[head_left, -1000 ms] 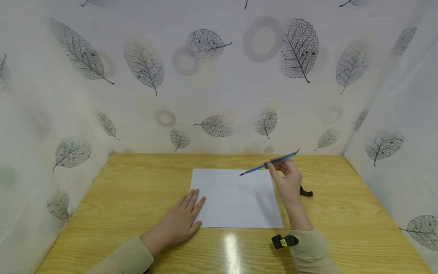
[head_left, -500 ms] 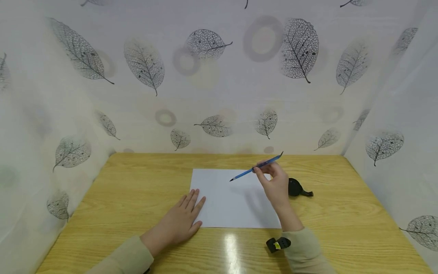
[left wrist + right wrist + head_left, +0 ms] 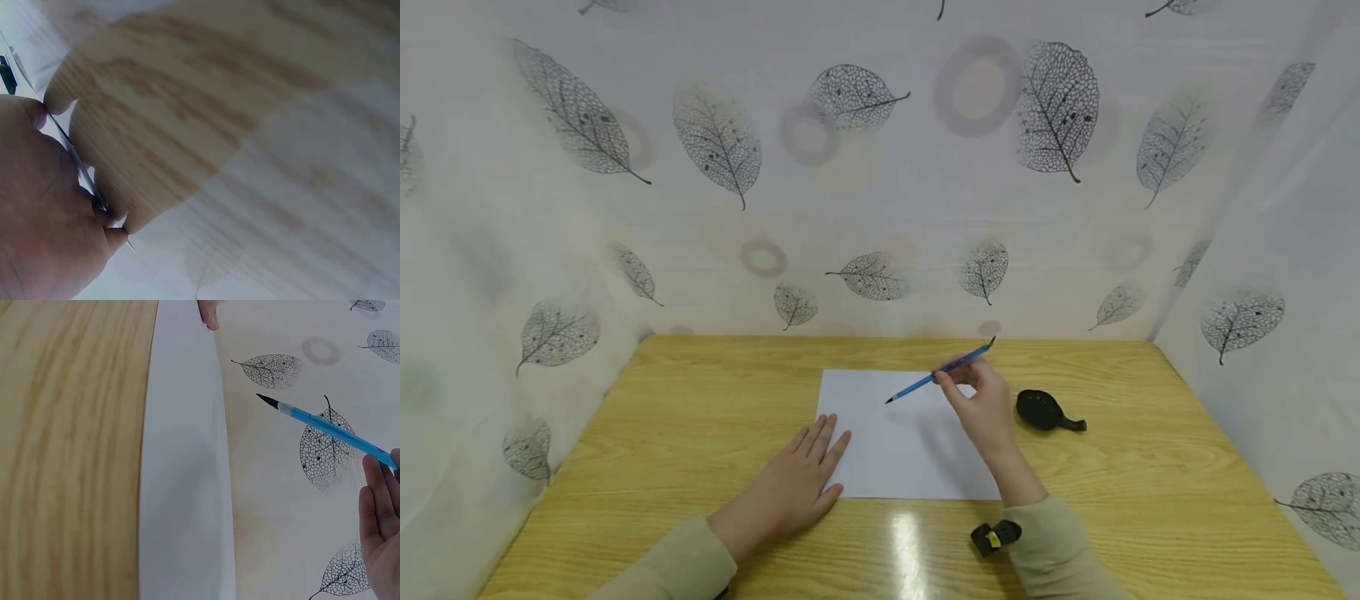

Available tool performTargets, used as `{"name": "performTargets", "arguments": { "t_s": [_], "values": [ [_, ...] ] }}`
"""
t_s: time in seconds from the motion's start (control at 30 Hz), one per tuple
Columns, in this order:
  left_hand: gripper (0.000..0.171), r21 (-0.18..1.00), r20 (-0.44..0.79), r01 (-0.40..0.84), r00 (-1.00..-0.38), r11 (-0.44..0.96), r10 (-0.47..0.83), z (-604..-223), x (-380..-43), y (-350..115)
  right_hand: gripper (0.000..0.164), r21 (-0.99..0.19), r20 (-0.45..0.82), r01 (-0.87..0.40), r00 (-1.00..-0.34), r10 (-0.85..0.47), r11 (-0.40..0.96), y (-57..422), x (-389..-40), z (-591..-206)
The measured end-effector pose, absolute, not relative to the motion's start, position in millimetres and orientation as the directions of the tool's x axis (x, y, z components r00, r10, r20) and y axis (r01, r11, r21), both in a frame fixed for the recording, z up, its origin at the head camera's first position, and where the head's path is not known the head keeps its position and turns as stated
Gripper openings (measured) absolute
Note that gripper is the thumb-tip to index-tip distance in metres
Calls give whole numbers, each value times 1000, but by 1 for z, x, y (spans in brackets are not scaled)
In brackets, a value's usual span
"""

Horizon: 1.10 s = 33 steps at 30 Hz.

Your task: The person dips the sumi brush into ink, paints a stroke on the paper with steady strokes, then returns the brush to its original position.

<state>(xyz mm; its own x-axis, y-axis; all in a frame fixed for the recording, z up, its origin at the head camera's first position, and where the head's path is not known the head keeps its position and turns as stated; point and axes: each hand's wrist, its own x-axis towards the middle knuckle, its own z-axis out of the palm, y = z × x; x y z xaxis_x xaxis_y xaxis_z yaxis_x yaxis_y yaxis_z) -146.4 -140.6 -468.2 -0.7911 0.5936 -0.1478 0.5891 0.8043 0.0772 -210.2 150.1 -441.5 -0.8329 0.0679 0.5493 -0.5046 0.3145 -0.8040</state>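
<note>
A blue brush [image 3: 917, 385] with a dark pointed tip is pinched in my right hand [image 3: 981, 408], held above a white sheet of paper [image 3: 895, 458]. In the right wrist view the brush [image 3: 331, 430] slants with its black tip [image 3: 267, 400] apart from the paper [image 3: 187, 475]. My left hand [image 3: 797, 483] lies flat with straight fingers on the left edge of the sheet. Seen from the left wrist, the hand [image 3: 50, 200] rests at the paper's edge, close to the shiny wood tabletop.
To the right of the paper sits a small black pan-shaped dish [image 3: 1040, 410] with a short handle. The wooden table [image 3: 700, 400] meets leaf-patterned sheeting [image 3: 910, 200] at the back and sides. A black strap device [image 3: 996, 537] is worn by the right cuff.
My right hand has moved left and slightly nearer with the brush, lower over the paper. The black dish, earlier hidden behind that hand, is now uncovered. My left hand stays put.
</note>
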Motion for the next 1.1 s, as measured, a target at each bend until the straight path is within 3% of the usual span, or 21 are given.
{"name": "performTargets", "arguments": {
  "t_s": [1.1],
  "values": [
    [70, 81, -160, 574, -799, 815, 579, -467, -147, -138, 11, -871, 419, -375, -905, 80, 317, 124, -217, -456]
  ]
}}
